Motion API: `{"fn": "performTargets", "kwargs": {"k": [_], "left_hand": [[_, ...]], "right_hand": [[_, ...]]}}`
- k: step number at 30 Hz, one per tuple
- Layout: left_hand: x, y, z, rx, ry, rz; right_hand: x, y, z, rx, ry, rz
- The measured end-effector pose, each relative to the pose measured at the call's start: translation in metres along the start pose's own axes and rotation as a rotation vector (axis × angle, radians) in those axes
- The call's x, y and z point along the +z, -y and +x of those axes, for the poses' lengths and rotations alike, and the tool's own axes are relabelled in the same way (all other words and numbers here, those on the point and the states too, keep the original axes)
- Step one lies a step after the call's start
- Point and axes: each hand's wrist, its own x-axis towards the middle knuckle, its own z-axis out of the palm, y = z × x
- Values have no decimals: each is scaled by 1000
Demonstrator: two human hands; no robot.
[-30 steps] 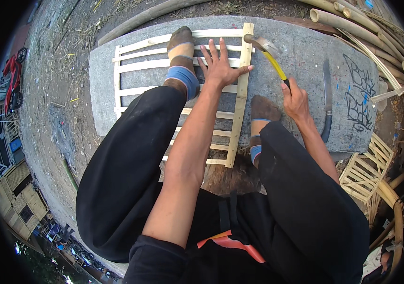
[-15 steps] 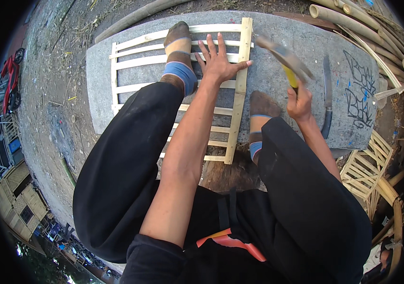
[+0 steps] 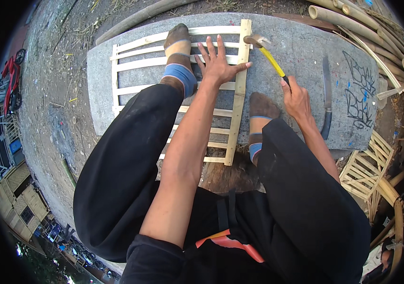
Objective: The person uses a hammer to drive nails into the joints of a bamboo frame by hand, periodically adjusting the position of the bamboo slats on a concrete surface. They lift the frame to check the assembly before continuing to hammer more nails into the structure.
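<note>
A pale bamboo frame (image 3: pixel 236 111) of thin slats between two end rails lies on a grey slab. Fingers spread, my left hand (image 3: pixel 220 68) presses on its slats, with the thumb over the right-hand rail. My right hand (image 3: pixel 296 97) grips the black handle end of a hammer (image 3: pixel 271 60) with a yellow shaft. The hammer's head is at the upper part of that rail, just above my left thumb. My left foot (image 3: pixel 179 52), in a striped sock, rests on the slats, and my right foot (image 3: pixel 261 111) is on the slab beside the rail.
A long knife (image 3: pixel 326 94) with a dark handle lies on the slab (image 3: pixel 301 42) to the right. Bamboo poles (image 3: pixel 353 19) are piled at the far right. A smaller slatted bamboo piece (image 3: pixel 366 165) leans near the slab's lower right corner. A red motorcycle (image 3: pixel 12 83) stands far left.
The hammer has swung down and to the left, from raised over the slab to the frame's right-hand rail. My left hand and the frame have stayed nearly in place.
</note>
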Motion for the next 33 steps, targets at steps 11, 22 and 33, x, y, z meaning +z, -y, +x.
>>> {"fn": "performTargets", "kwargs": {"k": [11, 22, 33], "left_hand": [[-4, 3, -3, 0, 12, 4], [32, -21, -40, 31, -299, -90], [14, -38, -33, -8, -216, 84]], "right_hand": [[3, -7, 3, 29, 14, -60], [15, 4, -34, 156, -147, 159], [16, -10, -25, 189, -88, 133]]}}
